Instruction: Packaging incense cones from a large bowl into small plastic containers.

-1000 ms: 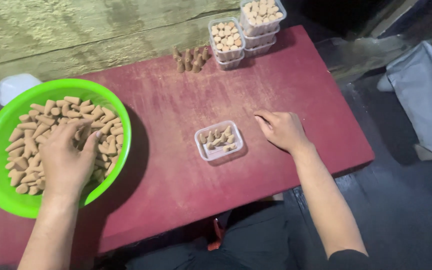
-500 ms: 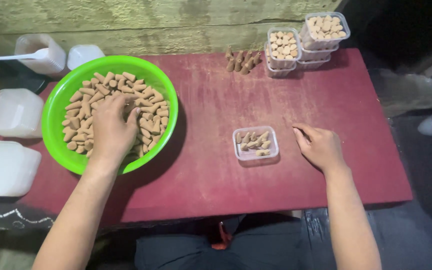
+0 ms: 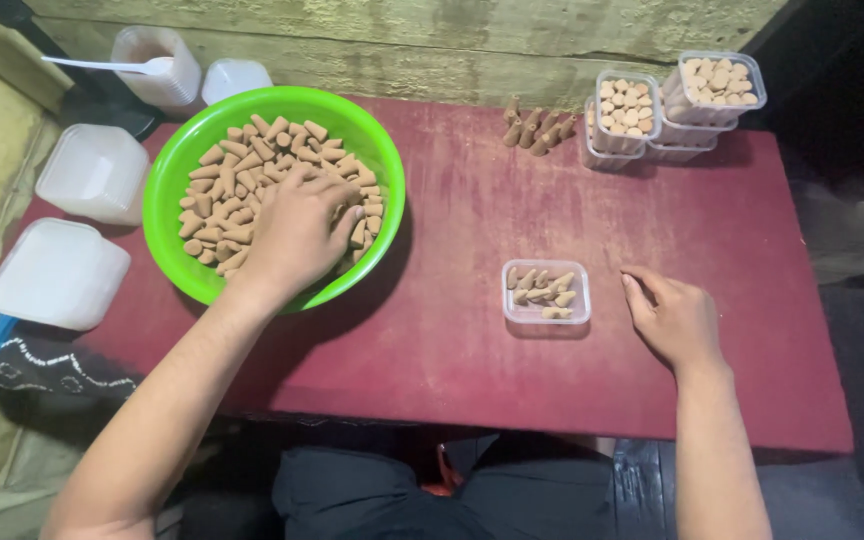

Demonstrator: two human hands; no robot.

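Head view | left hand (image 3: 297, 235) curled into cones (image 3: 252, 185) in green bowl (image 3: 182, 170), grip unclear | right hand (image 3: 677, 320) loosely open, empty, on worktop (image 3: 452, 350) | small tray (image 3: 546, 293) part-filled (far trays (image 3: 672, 105) full)

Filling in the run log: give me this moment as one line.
left hand: in round green plastic bowl of tan cones | right hand: flat on red table beside small clear tray

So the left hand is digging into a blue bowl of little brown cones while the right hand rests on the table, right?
Not quite: the head view shows the bowl is bright green. Otherwise correct: left hand in the cones, right hand resting on the red table.
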